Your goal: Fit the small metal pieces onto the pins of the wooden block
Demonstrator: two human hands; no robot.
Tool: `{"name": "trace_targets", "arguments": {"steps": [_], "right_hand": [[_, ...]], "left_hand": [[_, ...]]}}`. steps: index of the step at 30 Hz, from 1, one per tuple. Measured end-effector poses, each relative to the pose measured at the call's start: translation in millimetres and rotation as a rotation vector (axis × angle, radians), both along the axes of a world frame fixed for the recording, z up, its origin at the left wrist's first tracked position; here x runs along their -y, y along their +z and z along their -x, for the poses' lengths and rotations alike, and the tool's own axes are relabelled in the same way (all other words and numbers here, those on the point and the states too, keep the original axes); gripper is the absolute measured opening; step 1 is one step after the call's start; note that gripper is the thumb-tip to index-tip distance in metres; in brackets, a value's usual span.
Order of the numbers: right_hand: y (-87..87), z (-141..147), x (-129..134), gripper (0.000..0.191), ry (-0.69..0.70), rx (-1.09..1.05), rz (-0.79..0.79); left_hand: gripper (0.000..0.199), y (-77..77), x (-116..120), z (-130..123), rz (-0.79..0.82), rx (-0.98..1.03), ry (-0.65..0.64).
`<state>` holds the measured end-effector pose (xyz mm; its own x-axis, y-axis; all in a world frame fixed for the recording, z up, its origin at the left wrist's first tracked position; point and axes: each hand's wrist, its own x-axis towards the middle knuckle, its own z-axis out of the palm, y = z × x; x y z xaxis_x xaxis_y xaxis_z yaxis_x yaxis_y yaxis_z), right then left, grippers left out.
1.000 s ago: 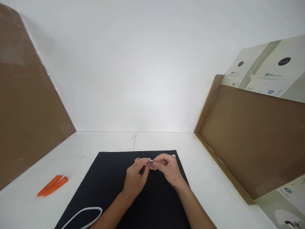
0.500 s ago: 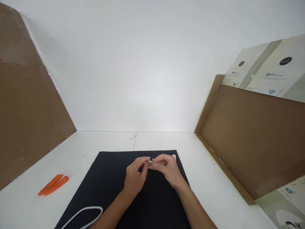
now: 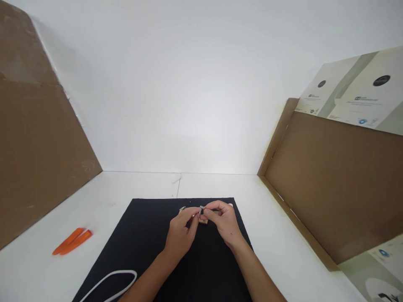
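Head view: small metal part (image 3: 200, 211) pinched between left hand (image 3: 179, 235) and right hand (image 3: 225, 222), both closed on it, just above wooden block (image 3: 203, 221) on black mat (image 3: 141, 226).

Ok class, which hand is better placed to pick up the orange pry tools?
Probably the left hand: it is nearer the orange pry tools, while the right hand is farther off.

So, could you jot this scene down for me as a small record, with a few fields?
Left hand: pinching a small metal part
Right hand: pinching the same part
Just below the hands: tan block
Near the left hand: small silver piece
Work surface: black mat on a white table
Also there: two orange pry tools, white loop of cord, cardboard panels
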<state>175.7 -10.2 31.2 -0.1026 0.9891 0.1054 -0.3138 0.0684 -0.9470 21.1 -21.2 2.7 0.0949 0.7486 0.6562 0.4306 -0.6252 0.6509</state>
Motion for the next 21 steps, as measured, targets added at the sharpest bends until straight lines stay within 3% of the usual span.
{"name": "trace_targets", "arguments": {"steps": [6, 14, 21], "right_hand": [[-0.5, -2.1, 1.9, 0.028, 0.039, -0.009, 0.025], [-1.8, -5.3, 2.9, 0.018, 0.118, 0.051, -0.104], [-0.5, -0.2, 1.4, 0.026, 0.019, 0.015, 0.001]], "left_hand": [[0.018, -2.4, -1.3, -0.3, 0.044, 0.04, 0.024], [0.016, -2.5, -3.2, 0.8, 0.056, 0.095, 0.054], [0.017, -0.2, -0.4, -0.8, 0.049, 0.075, 0.028]]}}
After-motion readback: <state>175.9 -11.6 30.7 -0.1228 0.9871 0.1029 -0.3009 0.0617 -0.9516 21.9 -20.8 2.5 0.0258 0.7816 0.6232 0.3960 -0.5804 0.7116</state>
